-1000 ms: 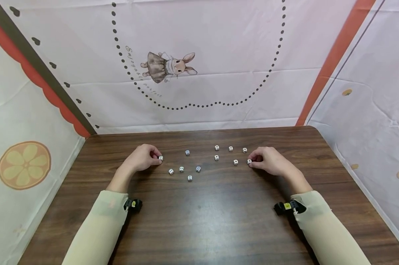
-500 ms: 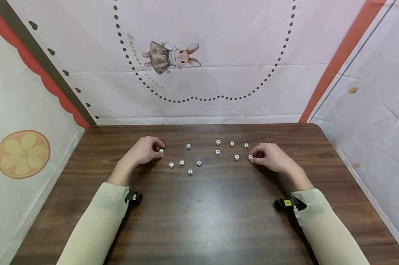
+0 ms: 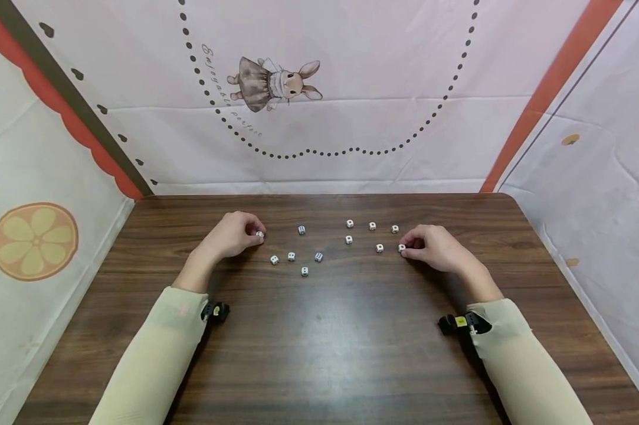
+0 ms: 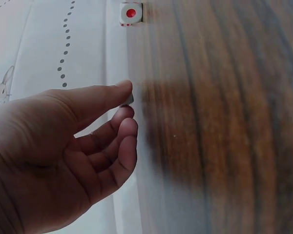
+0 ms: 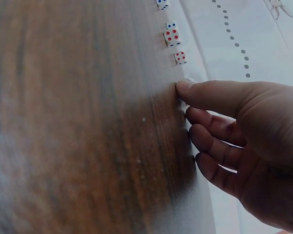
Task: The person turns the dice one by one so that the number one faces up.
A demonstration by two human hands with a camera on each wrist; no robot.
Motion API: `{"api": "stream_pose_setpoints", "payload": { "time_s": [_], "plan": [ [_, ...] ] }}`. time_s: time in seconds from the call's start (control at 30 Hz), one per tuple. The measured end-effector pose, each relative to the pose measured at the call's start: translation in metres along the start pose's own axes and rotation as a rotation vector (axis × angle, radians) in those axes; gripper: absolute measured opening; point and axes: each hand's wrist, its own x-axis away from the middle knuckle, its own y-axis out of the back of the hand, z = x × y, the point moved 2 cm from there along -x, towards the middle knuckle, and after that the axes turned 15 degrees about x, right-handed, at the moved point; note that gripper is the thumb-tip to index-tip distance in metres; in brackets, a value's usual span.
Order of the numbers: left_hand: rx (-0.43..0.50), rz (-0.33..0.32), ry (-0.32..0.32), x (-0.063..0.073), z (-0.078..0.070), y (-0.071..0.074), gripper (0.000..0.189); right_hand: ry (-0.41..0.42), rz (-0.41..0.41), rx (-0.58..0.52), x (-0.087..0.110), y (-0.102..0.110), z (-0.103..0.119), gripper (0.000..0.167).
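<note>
At the left of the dice, my left hand (image 3: 236, 235) pinches a small white die (image 3: 260, 235) between thumb and fingers. Only a corner of that die (image 4: 130, 100) peeps out behind the thumb in the left wrist view. On the other side, my right hand (image 3: 435, 247) holds another white die (image 3: 401, 248) by its sides, low at the tabletop. The thumb hides most of it in the right wrist view. Just beyond the right hand lies one die (image 3: 395, 229), and a second die (image 3: 380, 248) sits to its left.
Several more dice lie between the hands, among them a front die (image 3: 305, 271), a blue-dotted die (image 3: 318, 257) and a far die (image 3: 301, 230). The brown wooden table (image 3: 319, 354) ends at a printed cloth (image 3: 383, 71) behind; cloth also hangs at both sides.
The whole head view has shifted, with table and hands appearing higher. My left hand's die has moved slightly away from the dice in front of it. The right hand stays beside the same dice.
</note>
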Motion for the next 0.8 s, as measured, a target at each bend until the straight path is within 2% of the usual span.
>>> {"api": "stream_pose_setpoints", "payload": {
  "time_s": [0.3,0.6,0.8],
  "plan": [
    [0.042,-0.018,-0.004,0.0002,-0.0045,0.0001,0.01,-0.003,0.003,-0.003,-0.0001,0.0018,0.0005,0.01],
    [0.052,-0.013,0.032,0.0012,0.0015,0.0001,0.008,-0.008,0.004,-0.009,0.0008,0.0021,0.0019,0.01],
    [0.047,0.002,0.033,0.0008,0.0041,-0.002,0.008,-0.008,0.005,-0.015,0.0009,0.0017,0.0012,0.01]
  ]
}}
